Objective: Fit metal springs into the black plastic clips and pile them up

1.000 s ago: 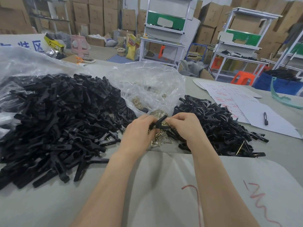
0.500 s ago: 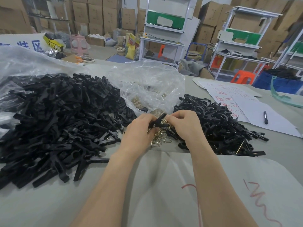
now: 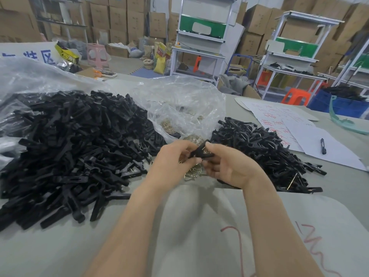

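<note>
Rolled palm-up since a moment ago, the right hand [image 3: 229,166] and the left hand [image 3: 173,159] both pinch one black plastic clip [image 3: 200,152] above the loose brassy metal springs [image 3: 192,174].

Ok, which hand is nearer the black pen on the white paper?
Right. The right hand is left of the pen, across the smaller clip pile; the left hand is farther left, beyond the right. Both grip one clip.
</note>
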The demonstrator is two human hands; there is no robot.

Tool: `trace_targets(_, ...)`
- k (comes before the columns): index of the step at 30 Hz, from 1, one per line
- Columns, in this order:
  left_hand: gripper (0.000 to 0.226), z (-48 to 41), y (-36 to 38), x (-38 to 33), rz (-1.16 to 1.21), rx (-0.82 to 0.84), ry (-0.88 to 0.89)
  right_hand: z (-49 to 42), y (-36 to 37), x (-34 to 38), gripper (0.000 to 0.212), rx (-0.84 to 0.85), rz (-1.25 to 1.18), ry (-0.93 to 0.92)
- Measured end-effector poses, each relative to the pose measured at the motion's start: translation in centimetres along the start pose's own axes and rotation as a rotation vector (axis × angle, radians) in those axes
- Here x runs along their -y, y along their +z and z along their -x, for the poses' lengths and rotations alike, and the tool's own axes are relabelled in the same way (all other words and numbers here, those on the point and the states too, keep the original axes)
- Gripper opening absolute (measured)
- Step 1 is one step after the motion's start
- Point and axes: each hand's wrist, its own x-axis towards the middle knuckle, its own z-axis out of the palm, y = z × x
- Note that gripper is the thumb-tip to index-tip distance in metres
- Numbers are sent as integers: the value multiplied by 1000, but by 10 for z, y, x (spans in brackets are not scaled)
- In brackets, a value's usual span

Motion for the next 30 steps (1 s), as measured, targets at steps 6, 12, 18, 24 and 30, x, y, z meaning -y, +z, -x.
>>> trace_targets(6,18,1,-1,-7,-46,81,92,-5,-3,-28,51,231,-174,126)
trace_targets(12,24,3,-1,-11,-43,113,108,-12,-2,-39,43,195,-274,48)
trace_targets(18,21,4,-2,-8,-44,110,121,-11,3,-40,31,182,-249,42)
trace_targets(24,15,0,0,2,-80,3,46,-9,4,-26,54,-2,95,16)
trace_targets(30,32,-1,0,4,-216,42,75,-4,8,4,15,-62,495,-160)
